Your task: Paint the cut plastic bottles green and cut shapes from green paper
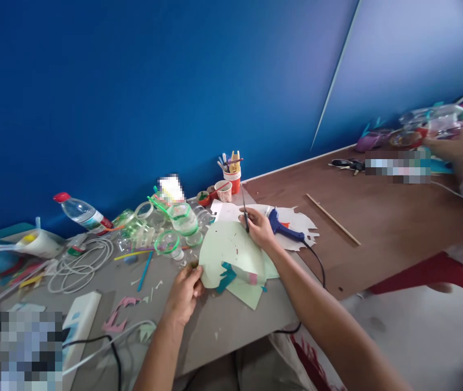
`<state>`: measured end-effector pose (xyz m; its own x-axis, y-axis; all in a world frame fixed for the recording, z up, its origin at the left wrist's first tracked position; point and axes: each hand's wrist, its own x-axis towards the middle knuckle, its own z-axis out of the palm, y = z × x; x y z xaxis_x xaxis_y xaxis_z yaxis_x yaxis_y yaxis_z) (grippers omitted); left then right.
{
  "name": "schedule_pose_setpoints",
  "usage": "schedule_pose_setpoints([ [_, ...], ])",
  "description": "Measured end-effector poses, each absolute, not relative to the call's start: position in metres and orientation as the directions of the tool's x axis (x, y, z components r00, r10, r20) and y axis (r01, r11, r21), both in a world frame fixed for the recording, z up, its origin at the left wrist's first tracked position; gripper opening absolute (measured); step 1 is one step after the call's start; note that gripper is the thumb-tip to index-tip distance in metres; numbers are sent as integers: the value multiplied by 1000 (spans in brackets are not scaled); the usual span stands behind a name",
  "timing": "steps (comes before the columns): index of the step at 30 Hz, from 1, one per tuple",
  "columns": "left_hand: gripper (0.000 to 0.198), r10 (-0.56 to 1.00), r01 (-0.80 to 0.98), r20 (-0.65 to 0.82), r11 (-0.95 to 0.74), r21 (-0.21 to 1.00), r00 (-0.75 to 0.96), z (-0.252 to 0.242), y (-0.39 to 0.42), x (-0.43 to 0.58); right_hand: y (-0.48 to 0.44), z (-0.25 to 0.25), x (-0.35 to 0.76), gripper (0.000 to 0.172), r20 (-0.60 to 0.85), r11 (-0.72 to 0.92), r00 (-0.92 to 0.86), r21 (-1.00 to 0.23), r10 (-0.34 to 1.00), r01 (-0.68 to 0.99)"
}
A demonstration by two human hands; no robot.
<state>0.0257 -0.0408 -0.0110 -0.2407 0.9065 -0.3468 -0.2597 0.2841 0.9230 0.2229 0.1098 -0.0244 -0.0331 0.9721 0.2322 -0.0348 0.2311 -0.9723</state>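
Observation:
My left hand [186, 288] pinches the lower left edge of a pale green sheet of paper [231, 244] with a rounded outline. Fingers closed, my right hand [259, 227] grips dark-handled scissors [245, 214] at the sheet's upper right, their thin blades pointing up and away from me. Most of the scissors' handle is hidden by the fingers. Beneath the sheet lie a teal paper scrap [226, 278] and another pale green piece [248, 295]. Just right of my right hand, a blue glue gun [284, 228] rests on white cut paper [302, 220].
Clear plastic cups [183, 218] and a red-capped bottle [85, 213] crowd the left, near a coiled white cable [80, 266]. Pink scraps [117, 317] lie in front. A wooden stick [332, 219] lies to the right. Another person's hand [455, 149] handles things at far right.

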Motion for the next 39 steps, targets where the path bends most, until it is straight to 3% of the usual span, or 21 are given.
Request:
schedule_pose_setpoints([
  [4,46,923,-323,-338,269,907,-182,-6,-20,33,118,-21,234,46,12,-1,-44,-962,999,-274],
  [8,48,939,-221,-230,175,960,-255,-1,-6,33,125,-19,245,51,-70,-125,-133,-872,989,-473],
  [12,44,954,-54,-151,142,988,-260,-12,2,21,126,-20,252,52,-21,-84,-164,-917,986,-390],
  [17,41,961,-25,-136,134,991,-242,-27,3,15,122,-21,253,51,110,60,-249,-978,962,-198],
  [21,36,966,10,-84,89,996,-245,-29,2,16,116,-17,253,50,86,50,-386,-994,919,-102],
  [26,32,972,95,-32,55,994,-233,-31,1,16,106,-7,256,60,86,-19,-519,-981,851,-194],
  [30,31,970,141,-42,78,987,-241,-31,2,16,102,-4,252,56,-28,-157,-582,-973,813,-172],
  [34,39,956,80,-47,73,994,-289,-26,2,16,100,-5,243,45,-125,-252,-536,-953,835,-171],
  [39,51,934,-192,-184,128,973,-308,-16,-4,20,100,-4,241,39,-109,-232,-430,-941,896,-246],
])
